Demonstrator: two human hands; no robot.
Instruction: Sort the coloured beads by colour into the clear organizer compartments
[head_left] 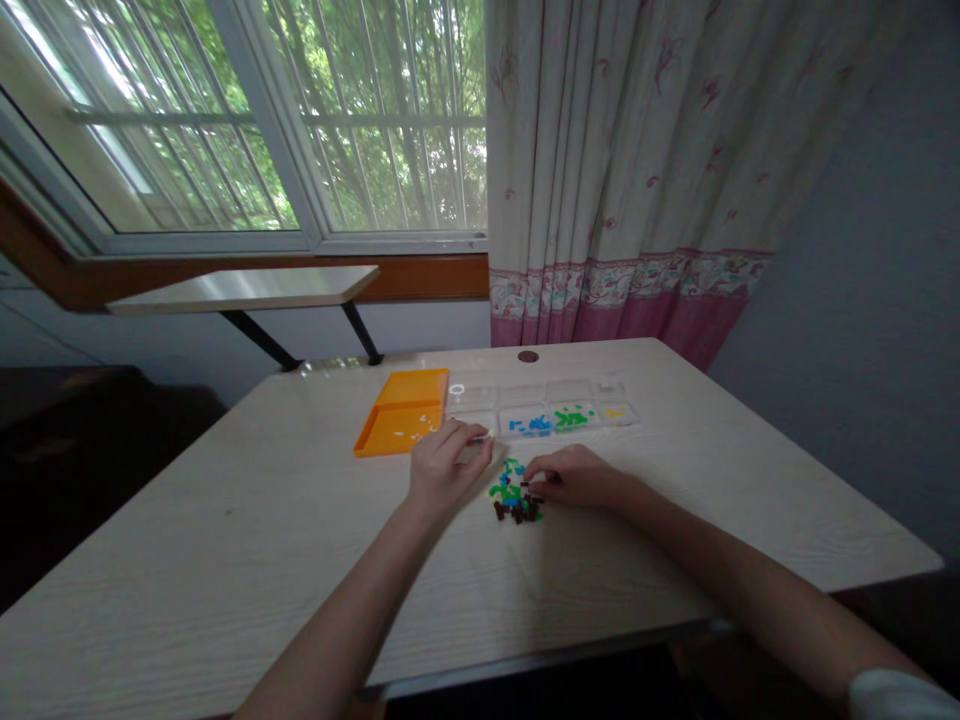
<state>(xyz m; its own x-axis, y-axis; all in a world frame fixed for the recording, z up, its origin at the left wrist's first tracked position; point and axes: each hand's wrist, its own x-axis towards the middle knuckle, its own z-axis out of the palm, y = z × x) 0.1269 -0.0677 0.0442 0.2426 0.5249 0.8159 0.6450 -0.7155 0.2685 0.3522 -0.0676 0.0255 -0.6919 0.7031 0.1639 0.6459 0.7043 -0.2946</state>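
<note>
A small pile of mixed toy building pieces in green, blue and dark brown lies on the table. My left hand is left of the pile and above the table, thumb and forefinger together on what looks like a tiny pale piece. Low at the pile's right side, my right hand has its fingertips closed, with a dark brown piece at their ends. Behind the hands is a clear compartment box; blue pieces, green pieces and a few yellow pieces lie in separate front compartments.
An orange two-part tray with scattered white pieces stands left of the clear box. A raised shelf on black legs is at the back left of the wooden table. A window and patterned curtain are behind.
</note>
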